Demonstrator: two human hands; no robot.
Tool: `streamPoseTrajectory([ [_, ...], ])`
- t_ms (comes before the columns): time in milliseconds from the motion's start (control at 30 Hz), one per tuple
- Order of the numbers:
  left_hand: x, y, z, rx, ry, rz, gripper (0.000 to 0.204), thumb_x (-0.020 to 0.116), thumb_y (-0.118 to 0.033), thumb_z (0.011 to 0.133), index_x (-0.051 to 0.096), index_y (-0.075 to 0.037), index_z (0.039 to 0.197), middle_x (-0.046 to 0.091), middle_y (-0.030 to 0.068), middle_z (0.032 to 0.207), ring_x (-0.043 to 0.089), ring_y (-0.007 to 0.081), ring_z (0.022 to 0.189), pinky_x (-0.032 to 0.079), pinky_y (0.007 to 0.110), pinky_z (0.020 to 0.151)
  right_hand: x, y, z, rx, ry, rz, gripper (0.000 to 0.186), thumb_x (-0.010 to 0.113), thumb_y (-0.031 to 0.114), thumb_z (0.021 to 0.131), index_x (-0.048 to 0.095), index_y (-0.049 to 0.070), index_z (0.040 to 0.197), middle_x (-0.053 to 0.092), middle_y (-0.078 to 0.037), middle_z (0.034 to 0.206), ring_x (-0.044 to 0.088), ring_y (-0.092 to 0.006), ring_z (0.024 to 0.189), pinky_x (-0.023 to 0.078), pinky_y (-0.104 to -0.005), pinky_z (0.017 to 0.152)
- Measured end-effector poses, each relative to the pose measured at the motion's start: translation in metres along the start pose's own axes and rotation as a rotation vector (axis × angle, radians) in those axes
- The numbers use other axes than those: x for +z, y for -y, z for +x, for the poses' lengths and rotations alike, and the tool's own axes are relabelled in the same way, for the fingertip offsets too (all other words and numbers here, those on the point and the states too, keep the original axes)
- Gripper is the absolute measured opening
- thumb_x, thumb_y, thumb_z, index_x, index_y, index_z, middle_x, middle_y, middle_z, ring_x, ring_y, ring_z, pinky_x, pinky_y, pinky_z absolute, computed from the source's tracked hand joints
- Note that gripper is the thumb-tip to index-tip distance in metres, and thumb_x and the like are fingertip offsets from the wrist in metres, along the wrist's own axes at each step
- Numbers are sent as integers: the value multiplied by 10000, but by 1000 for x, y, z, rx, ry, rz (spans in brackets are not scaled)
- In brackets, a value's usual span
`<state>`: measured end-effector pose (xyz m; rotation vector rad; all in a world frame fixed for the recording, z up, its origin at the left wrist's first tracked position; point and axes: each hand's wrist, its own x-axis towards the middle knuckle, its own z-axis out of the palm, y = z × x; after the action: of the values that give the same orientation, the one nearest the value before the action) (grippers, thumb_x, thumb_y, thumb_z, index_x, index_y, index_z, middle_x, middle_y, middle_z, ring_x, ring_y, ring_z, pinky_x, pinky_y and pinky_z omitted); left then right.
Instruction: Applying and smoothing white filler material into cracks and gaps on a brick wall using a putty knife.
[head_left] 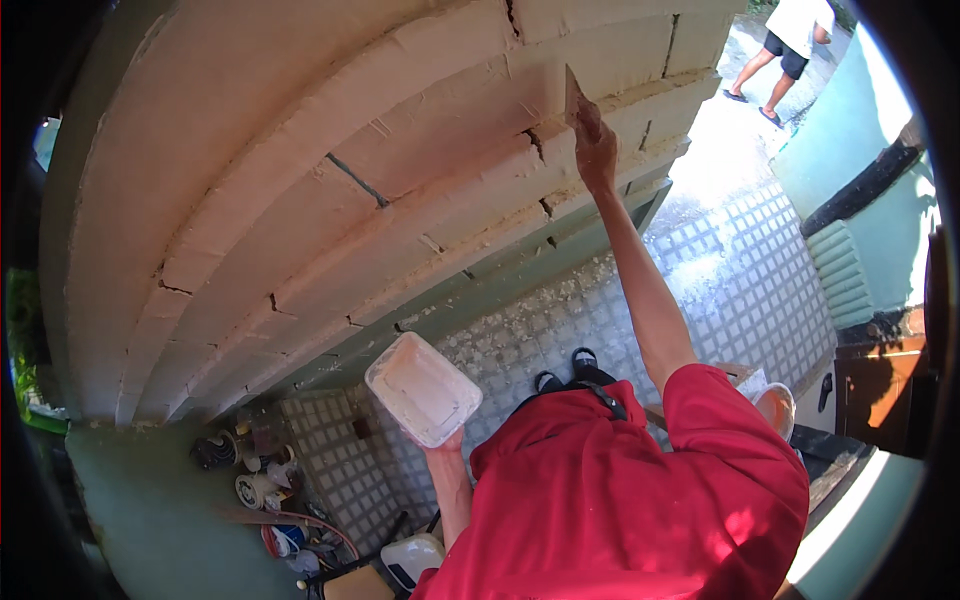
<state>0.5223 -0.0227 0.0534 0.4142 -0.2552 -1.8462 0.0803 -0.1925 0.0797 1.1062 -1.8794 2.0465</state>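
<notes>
My right hand [597, 148] is closed around a putty knife [572, 92], its arm stretched far forward. The blade is at a wall of large pale blocks [430, 130], close to a smooth, slightly pinkish patch. Dark gaps and ragged ridges run along several of the block joints. Lower and to the left, my left hand [442, 442] grips a white rectangular plastic tub [424, 388] from beneath and behind. Pale paste coats the tub's inside, and most of the left fingers are hidden behind it.
Below lies a tiled floor [720, 255] with white specks. Paint cans and buckets [255, 490] crowd the lower left, near a chair [412, 560]. A bucket [775, 410] stands at my right, by a wooden cabinet [880, 380]. Another person [790, 40] is outside, far right.
</notes>
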Motion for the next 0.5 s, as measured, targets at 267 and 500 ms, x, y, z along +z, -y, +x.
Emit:
streamPoseTrajectory([
  [267,-6,15,-18,134,-262,24,496,458,-457,1012,494,-197,1434,553,28,1430,547,265,1283,466,494,1062,60,38,-50,144,193,-87,322,560,2,916,706,84,1192,640,-284,971,660,-227,668,506,-335,626],
  [500,-22,17,-30,237,-343,73,522,427,-479,1012,474,-203,1453,527,26,1455,508,279,1319,435,521,1080,116,95,-112,-114,311,236,714,465,-172,708,628,137,1331,644,-171,1227,675,-308,1077,561,-392,892],
])
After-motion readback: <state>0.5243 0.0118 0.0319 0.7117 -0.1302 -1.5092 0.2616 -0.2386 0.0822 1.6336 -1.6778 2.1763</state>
